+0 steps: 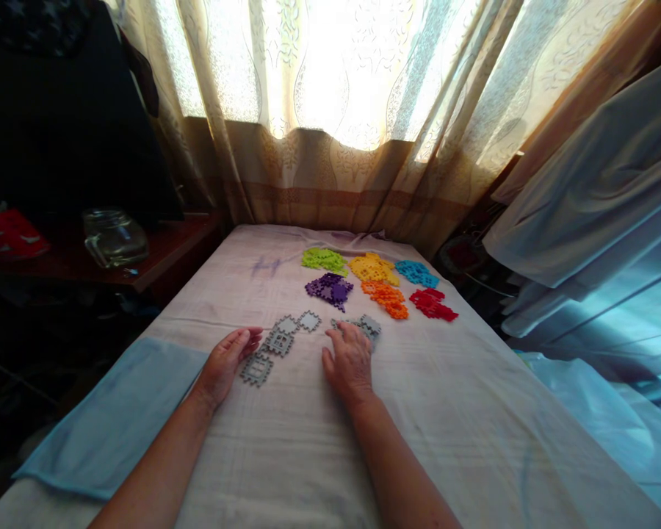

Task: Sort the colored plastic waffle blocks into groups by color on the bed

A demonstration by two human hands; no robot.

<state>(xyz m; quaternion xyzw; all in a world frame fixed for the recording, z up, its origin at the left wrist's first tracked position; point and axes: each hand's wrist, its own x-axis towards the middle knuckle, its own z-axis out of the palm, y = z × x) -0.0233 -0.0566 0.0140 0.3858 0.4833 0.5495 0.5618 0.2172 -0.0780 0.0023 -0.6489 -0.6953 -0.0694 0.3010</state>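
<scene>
My left hand [228,360] rests on its side on the sheet, fingers loosely bent and apart, with nothing seen in it. Just right of its fingertips lies a slanting row of flat grey interlocking tiles: a tile with a cut-out centre [257,369], another with a window-like centre [280,342], and solid tiles [309,320] farther off. My right hand [349,360] reaches over a small pile of grey tiles [370,325], palm down, fingers spread and bent. Its fingertips cover part of the pile; whether they touch a tile is hidden.
Beyond my hands lie piles of green [324,259], yellow [373,269], blue [417,273], purple [329,289], orange [385,298] and red tiles [432,304]. A light blue cloth [115,419] covers the bed's left edge. A glass jug [115,239] stands on a side table.
</scene>
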